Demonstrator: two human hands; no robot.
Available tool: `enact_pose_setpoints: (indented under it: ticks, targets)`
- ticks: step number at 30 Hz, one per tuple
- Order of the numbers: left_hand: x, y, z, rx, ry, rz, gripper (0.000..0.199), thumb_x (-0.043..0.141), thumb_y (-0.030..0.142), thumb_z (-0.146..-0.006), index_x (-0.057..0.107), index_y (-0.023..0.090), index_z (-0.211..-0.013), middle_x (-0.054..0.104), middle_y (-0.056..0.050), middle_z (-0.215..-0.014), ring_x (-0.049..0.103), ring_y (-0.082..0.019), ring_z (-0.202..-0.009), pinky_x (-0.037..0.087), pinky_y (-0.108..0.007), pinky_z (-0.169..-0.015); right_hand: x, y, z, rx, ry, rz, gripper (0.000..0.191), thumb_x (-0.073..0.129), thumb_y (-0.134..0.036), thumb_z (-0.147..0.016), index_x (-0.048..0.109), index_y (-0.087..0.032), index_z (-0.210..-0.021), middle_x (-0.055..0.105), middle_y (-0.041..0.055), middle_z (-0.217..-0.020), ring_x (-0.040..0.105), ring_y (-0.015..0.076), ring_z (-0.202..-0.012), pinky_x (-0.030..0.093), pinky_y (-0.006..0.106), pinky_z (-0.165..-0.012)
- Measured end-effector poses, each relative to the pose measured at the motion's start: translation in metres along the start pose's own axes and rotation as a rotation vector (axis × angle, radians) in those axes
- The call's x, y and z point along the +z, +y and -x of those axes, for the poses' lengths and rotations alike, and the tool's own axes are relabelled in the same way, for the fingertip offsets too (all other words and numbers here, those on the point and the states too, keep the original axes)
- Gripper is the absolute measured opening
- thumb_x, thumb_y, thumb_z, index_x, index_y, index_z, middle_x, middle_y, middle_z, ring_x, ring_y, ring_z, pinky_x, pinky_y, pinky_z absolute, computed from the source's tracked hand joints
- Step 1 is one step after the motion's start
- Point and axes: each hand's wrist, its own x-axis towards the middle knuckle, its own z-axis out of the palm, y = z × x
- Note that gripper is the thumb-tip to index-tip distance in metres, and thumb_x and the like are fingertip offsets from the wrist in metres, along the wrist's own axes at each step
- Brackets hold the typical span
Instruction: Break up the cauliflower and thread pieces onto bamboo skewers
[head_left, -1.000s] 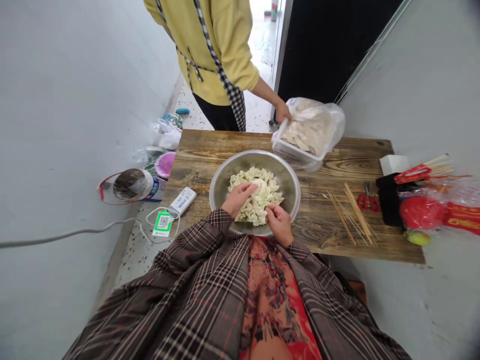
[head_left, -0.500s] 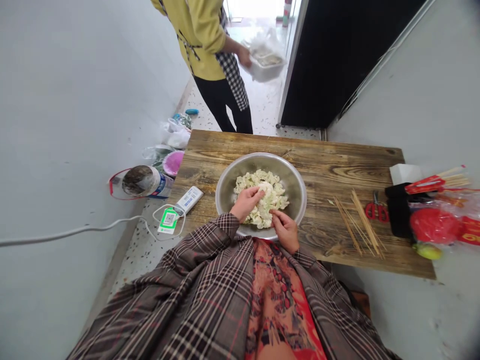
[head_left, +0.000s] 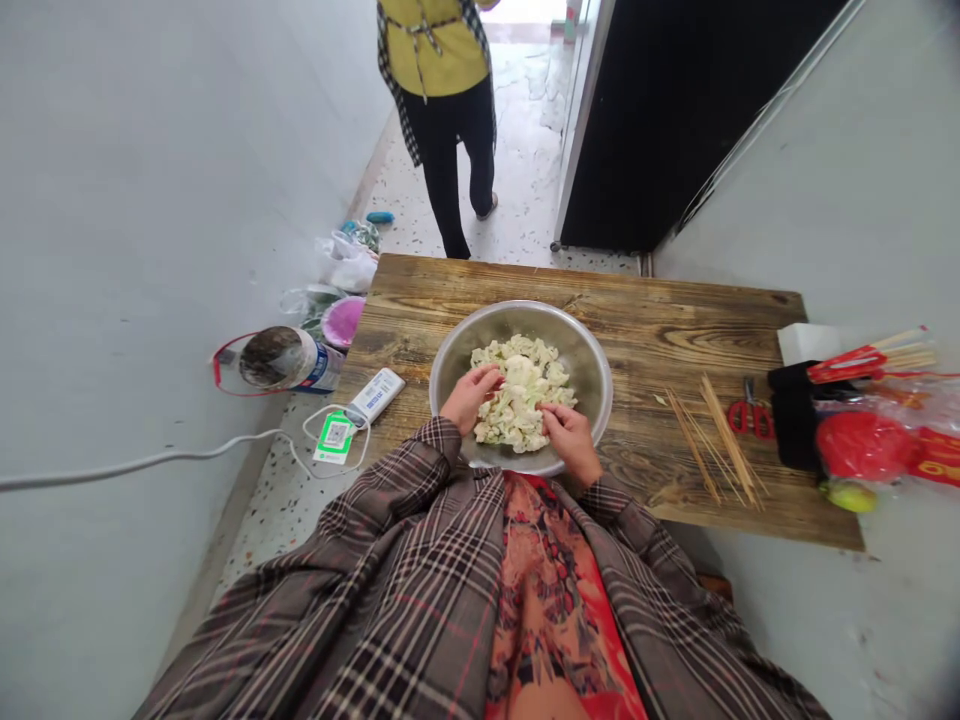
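Observation:
A wide steel bowl [head_left: 592, 390] stands on the wooden table, with pale cauliflower florets [head_left: 521, 385] heaped in its middle. My left hand [head_left: 472, 398] is over the bowl's left side, fingers slightly curled and apart beside the florets, with nothing visible between them. On the right side of the heap is my right hand [head_left: 568, 437], its thumb and fingertips pinched together at the edge of the florets. Whatever that pinch holds is too small to make out.
Bamboo skewers [head_left: 724, 440], red scissors [head_left: 750, 415] and a black holder [head_left: 796, 430] are on the right of the wooden table [head_left: 660, 330]. A white device [head_left: 377, 397] with a cable lies left. A person [head_left: 442, 100] stands beyond; a bucket [head_left: 289, 360] is at left.
My left hand has drawn back leftward from the florets and its fingers have parted. My right hand has barely moved. The person in yellow has turned and moved away toward the doorway.

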Motion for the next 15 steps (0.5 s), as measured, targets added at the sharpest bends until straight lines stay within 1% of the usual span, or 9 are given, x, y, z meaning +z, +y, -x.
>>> enact_pose_setpoints:
  ticks: [2, 3, 5, 7, 10, 12, 13, 15]
  targets:
    - [-0.014, 0.001, -0.005, -0.051, 0.078, 0.025, 0.045, 0.073, 0.043, -0.068, 0.062, 0.014, -0.1, 0.069, -0.008, -0.089, 0.063, -0.012, -0.074, 0.044, -0.023, -0.068, -0.013, 0.01, -0.018, 0.02, 0.063, 0.056, 0.038, 0.051, -0.039, -0.08, 0.072, -0.012, -0.097, 0.059, -0.0015, -0.056, 0.053, 0.0137, -0.053, 0.041, 0.025, -0.056]
    - [-0.02, 0.001, -0.005, -0.077, 0.097, 0.04, 0.044, 0.073, 0.043, -0.069, 0.062, 0.013, -0.1, 0.069, -0.008, -0.089, 0.063, -0.012, -0.073, 0.045, -0.024, -0.068, -0.02, 0.014, -0.027, 0.024, 0.098, 0.1, 0.039, 0.05, -0.039, -0.08, 0.071, -0.011, -0.098, 0.06, -0.0007, -0.057, 0.054, 0.0142, -0.054, 0.041, 0.025, -0.056]
    - [-0.029, -0.002, -0.004, -0.121, 0.103, 0.07, 0.04, 0.073, 0.04, -0.07, 0.061, 0.013, -0.098, 0.07, -0.009, -0.085, 0.064, -0.012, -0.071, 0.046, -0.024, -0.067, -0.031, 0.021, -0.048, 0.026, 0.139, 0.204, 0.041, 0.046, -0.038, -0.081, 0.071, -0.01, -0.098, 0.062, 0.0008, -0.058, 0.056, 0.0153, -0.055, 0.042, 0.025, -0.056]
    - [-0.033, -0.005, -0.002, -0.167, 0.081, 0.088, 0.038, 0.074, 0.037, -0.07, 0.061, 0.012, -0.095, 0.07, -0.009, -0.081, 0.065, -0.013, -0.069, 0.047, -0.025, -0.066, -0.038, 0.025, -0.067, 0.023, 0.145, 0.3, 0.041, 0.044, -0.036, -0.081, 0.072, -0.011, -0.097, 0.064, 0.0015, -0.059, 0.057, 0.0159, -0.056, 0.042, 0.025, -0.056]
    - [-0.033, -0.009, 0.0, -0.212, 0.046, 0.092, 0.035, 0.074, 0.033, -0.071, 0.062, 0.011, -0.094, 0.07, -0.01, -0.08, 0.066, -0.014, -0.068, 0.049, -0.025, -0.066, -0.039, 0.026, -0.092, 0.016, 0.127, 0.365, 0.035, 0.044, -0.031, -0.081, 0.073, -0.013, -0.088, 0.065, 0.0017, -0.058, 0.056, 0.0156, -0.054, 0.042, 0.026, -0.057]
    - [-0.033, -0.009, -0.002, -0.218, 0.043, 0.086, 0.032, 0.073, 0.031, -0.072, 0.062, 0.011, -0.095, 0.07, -0.01, -0.08, 0.066, -0.014, -0.067, 0.05, -0.025, -0.066, -0.038, 0.026, -0.103, 0.004, 0.109, 0.408, 0.031, 0.045, -0.026, -0.081, 0.073, -0.015, -0.086, 0.065, 0.0017, -0.058, 0.058, 0.0159, -0.056, 0.044, 0.026, -0.061]
    - [-0.033, -0.009, -0.004, -0.219, 0.046, 0.081, 0.031, 0.072, 0.029, -0.074, 0.062, 0.011, -0.096, 0.07, -0.009, -0.08, 0.066, -0.014, -0.067, 0.05, -0.025, -0.065, -0.037, 0.025, -0.106, -0.005, 0.104, 0.432, 0.029, 0.046, -0.022, -0.08, 0.073, -0.016, -0.087, 0.066, 0.0027, -0.061, 0.059, 0.0166, -0.06, 0.045, 0.027, -0.065]
    - [-0.033, -0.008, -0.007, -0.225, 0.05, 0.072, 0.028, 0.07, 0.027, -0.075, 0.062, 0.01, -0.096, 0.07, -0.009, -0.079, 0.066, -0.014, -0.067, 0.051, -0.025, -0.065, -0.036, 0.022, -0.106, -0.03, 0.111, 0.476, 0.029, 0.048, -0.017, -0.079, 0.073, -0.015, -0.093, 0.07, 0.0077, -0.075, 0.063, 0.0198, -0.074, 0.046, 0.03, -0.077]
